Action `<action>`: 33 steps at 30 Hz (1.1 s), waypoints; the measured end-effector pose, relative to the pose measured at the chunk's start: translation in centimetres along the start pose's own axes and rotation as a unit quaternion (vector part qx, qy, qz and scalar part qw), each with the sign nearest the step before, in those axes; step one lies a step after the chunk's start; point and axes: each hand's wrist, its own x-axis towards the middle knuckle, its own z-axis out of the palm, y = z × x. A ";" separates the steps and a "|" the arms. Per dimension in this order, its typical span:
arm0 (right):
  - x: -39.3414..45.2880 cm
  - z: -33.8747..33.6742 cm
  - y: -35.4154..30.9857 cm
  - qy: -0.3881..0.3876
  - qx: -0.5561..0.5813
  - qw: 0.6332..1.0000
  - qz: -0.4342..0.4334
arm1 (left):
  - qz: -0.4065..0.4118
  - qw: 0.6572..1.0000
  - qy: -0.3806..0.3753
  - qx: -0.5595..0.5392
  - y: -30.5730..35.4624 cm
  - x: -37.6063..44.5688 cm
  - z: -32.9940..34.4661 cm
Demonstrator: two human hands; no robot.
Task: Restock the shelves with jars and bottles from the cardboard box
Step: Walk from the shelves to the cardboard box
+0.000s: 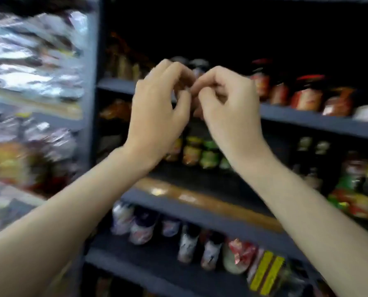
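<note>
Both my hands are raised in front of the upper grey shelf (307, 120). My left hand (157, 108) and my right hand (228, 106) have curled fingers, and their fingertips almost meet. A dark-lidded jar (198, 66) shows just above and between them, with a reddish part lower down between the palms. Motion blur hides whether either hand grips it. Red-lidded sauce jars (307, 93) stand in a row to the right on the same shelf. The cardboard box is out of view.
Small yellow and green jars (200, 153) sit on the shelf below my hands. White-labelled bottles (187, 243) line a lower shelf. Blurred foil snack bags (35, 61) fill the rack on the left, beyond a grey upright post (91, 103).
</note>
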 end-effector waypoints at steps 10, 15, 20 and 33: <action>-24.6 29.1 -9.3 -0.667 0.136 0.713 0.169 | -0.509 0.770 -0.194 0.332 -8.1 -32.2 -31.9; -31.9 42.3 -19.9 -0.765 0.195 0.603 0.115 | -0.664 0.614 -0.121 0.408 -8.3 -41.2 -44.2; -40.4 54.1 -27.9 -0.829 0.182 0.529 -0.014 | -0.771 0.480 -0.005 0.418 -10.9 -49.2 -55.7; -58.8 74.8 -39.4 -0.886 0.177 0.413 -0.116 | -0.821 0.266 0.194 0.467 -13.4 -63.1 -73.5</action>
